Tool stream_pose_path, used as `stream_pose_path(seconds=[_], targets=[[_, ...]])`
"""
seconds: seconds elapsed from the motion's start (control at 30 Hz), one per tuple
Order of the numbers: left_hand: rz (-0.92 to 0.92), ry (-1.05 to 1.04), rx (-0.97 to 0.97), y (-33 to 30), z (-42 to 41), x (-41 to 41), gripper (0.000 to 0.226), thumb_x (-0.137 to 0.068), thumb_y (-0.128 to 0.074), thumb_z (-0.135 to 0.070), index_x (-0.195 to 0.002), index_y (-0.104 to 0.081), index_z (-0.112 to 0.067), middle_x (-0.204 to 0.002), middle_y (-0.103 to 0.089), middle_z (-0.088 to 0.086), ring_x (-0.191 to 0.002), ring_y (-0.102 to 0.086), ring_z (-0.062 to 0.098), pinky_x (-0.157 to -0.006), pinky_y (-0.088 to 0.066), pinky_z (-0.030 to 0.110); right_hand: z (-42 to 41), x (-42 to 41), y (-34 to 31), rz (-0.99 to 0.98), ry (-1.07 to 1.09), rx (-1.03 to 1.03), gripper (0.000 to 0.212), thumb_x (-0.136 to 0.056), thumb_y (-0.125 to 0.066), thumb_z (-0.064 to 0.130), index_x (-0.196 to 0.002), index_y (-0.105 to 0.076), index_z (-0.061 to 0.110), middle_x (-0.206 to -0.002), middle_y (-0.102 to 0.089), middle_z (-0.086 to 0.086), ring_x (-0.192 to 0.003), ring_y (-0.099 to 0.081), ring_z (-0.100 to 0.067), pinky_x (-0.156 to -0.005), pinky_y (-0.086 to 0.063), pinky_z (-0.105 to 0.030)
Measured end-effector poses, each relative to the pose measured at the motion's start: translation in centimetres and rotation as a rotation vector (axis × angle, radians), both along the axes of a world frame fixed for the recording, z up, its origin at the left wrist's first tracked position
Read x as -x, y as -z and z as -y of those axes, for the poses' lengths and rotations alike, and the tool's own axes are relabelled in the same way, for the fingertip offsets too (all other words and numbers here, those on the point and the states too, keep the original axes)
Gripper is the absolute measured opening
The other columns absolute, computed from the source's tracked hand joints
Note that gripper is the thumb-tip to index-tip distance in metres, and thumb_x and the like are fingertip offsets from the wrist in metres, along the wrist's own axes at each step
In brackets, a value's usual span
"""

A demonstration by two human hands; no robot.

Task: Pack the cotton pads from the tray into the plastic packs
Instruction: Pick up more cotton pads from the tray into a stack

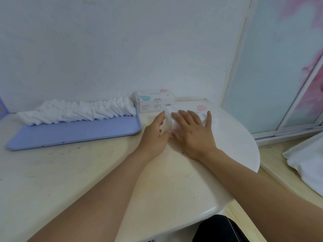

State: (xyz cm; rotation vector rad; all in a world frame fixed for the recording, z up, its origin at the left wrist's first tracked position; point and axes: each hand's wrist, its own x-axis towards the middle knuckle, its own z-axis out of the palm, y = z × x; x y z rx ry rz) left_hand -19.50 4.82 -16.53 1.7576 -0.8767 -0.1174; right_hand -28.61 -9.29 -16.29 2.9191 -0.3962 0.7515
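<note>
I have both hands down on the pack (201, 112) lying flat at the table's right side. My right hand (194, 130) is spread, fingers straight, palm pressing on the plastic, I judge to pin the slippery film so it cannot slide while I fill it. My left hand (155, 133) sits at the pack's left end with its fingers curled about a white bunch of pads (168, 119), thumb underneath; it seems to be feeding them into the mouth, though the opening itself is hidden by my fingers.

The remaining pads (78, 112) stand in a long leaning row along the far edge of the blue tray (73, 133), just left of my hands (close enough that the left hand need only swing over for the next bunch). A full pack (153, 102) stands against the wall behind, touching the tray's corner, likely parked there to keep it out of the working space.

Most pads are still on the tray, so I reckon the job is early.
</note>
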Motion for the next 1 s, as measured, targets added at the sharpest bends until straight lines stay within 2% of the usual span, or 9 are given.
stream_pose_path(seconds=[0.13,0.27,0.4,0.47,0.6,0.67,0.77,0.9,1.0], targets=[[0.174,-0.138,-0.011,-0.6,-0.5,-1.5,0.043,-0.094,-0.064,-0.013,-0.135,-0.055,-0.02,-0.127,-0.062,-0.005,-0.12,-0.056,0.013,-0.105,-0.047,0.035,3.2,-1.1,-0.4,0.017,0.193,-0.221,0.064,-0.094,-0.031,0.074,-0.148,-0.028,0.04,-0.158,-0.022,0.011,-0.153,-0.008,-0.022,-0.111,-0.001,-0.076],[0.201,-0.196,-0.052,-2.1,-0.7,-3.8,0.026,-0.096,-0.063,-0.016,-0.121,-0.063,-0.02,-0.116,-0.061,-0.008,-0.113,-0.056,0.011,-0.097,-0.046,0.028,7.3,-3.4,-0.8,0.045,0.267,-0.386,0.053,-0.097,-0.046,0.058,-0.144,-0.032,0.039,-0.155,-0.024,0.009,-0.152,-0.003,-0.021,-0.108,-0.012,-0.08],[0.376,-0.17,-0.184,-2.5,-1.0,-6.6,0.031,-0.095,-0.063,-0.017,-0.126,-0.061,-0.017,-0.125,-0.06,0.0,-0.112,-0.053,0.012,-0.094,-0.04,0.023,10.5,-6.7,-1.2,0.077,0.193,-0.497,0.052,-0.096,-0.055,0.047,-0.145,-0.038,0.038,-0.156,-0.026,0.01,-0.152,-0.001,-0.019,-0.112,-0.011,-0.075],[0.441,-0.193,-0.178,-2.2,-1.4,-7.6,0.029,-0.094,-0.064,-0.016,-0.123,-0.063,-0.015,-0.119,-0.062,0.001,-0.115,-0.055,0.017,-0.094,-0.04,0.024,11.5,-8.7,-1.3,0.06,0.152,-0.546,0.054,-0.097,-0.055,0.039,-0.148,-0.037,0.036,-0.161,-0.022,0.008,-0.154,0.005,-0.02,-0.115,-0.008,-0.071],[0.493,-0.323,-0.06,-0.5,-2.4,-9.6,0.021,-0.091,-0.066,-0.013,-0.111,-0.067,-0.015,-0.111,-0.066,0.0,-0.107,-0.061,0.022,-0.092,-0.05,0.036,11.8,-12.8,-1.9,-0.033,0.018,-0.492,0.072,-0.101,-0.054,0.036,-0.161,-0.014,0.028,-0.17,0.002,-0.002,-0.155,0.016,-0.026,-0.123,-0.002,-0.06],[0.485,-0.369,-0.059,0.0,-2.8,-10.5,0.017,-0.089,-0.067,-0.015,-0.106,-0.068,-0.015,-0.105,-0.065,-0.001,-0.101,-0.062,0.022,-0.088,-0.049,0.035,10.4,-14.3,-2.6,0.021,0.001,-0.356,0.081,-0.098,-0.058,0.044,-0.161,-0.01,0.029,-0.17,0.005,0.003,-0.156,0.013,-0.023,-0.12,-0.003,-0.062],[0.52,-0.41,-0.082,0.3,-3.0,-10.8,0.01,-0.088,-0.067,-0.019,-0.098,-0.067,-0.015,-0.094,-0.06,-0.005,-0.09,-0.06,0.02,-0.078,-0.046,0.031,6.8,-17.6,-4.5,-0.045,-0.106,-0.088,0.082,-0.094,-0.061,0.052,-0.16,-0.018,0.03,-0.17,-0.009,0.001,-0.157,-0.003,-0.02,-0.122,-0.006,-0.06],[0.51,-0.471,-0.189,0.0,-3.8,-10.5,0.019,-0.087,-0.071,-0.033,-0.086,-0.064,-0.015,-0.078,-0.057,-0.004,-0.073,-0.056,0.018,-0.067,-0.044,0.031,5.0,-21.6,-5.6,-0.257,-0.142,-0.127,0.077,-0.093,-0.06,0.059,-0.157,-0.029,0.031,-0.165,-0.026,0.001,-0.151,-0.024,-0.025,-0.119,-0.024,-0.058],[0.477,-0.496,-0.396,-0.1,-5.2,-10.2,0.039,-0.085,-0.069,-0.047,-0.072,-0.067,-0.011,-0.067,-0.065,-0.001,-0.068,-0.06,0.017,-0.062,-0.048,0.034,5.8,-21.9,-5.3,-0.263,-0.118,-0.204,0.071,-0.09,-0.06,0.065,-0.152,-0.039,0.038,-0.158,-0.042,0.005,-0.143,-0.04,-0.027,-0.116,-0.029,-0.059]])
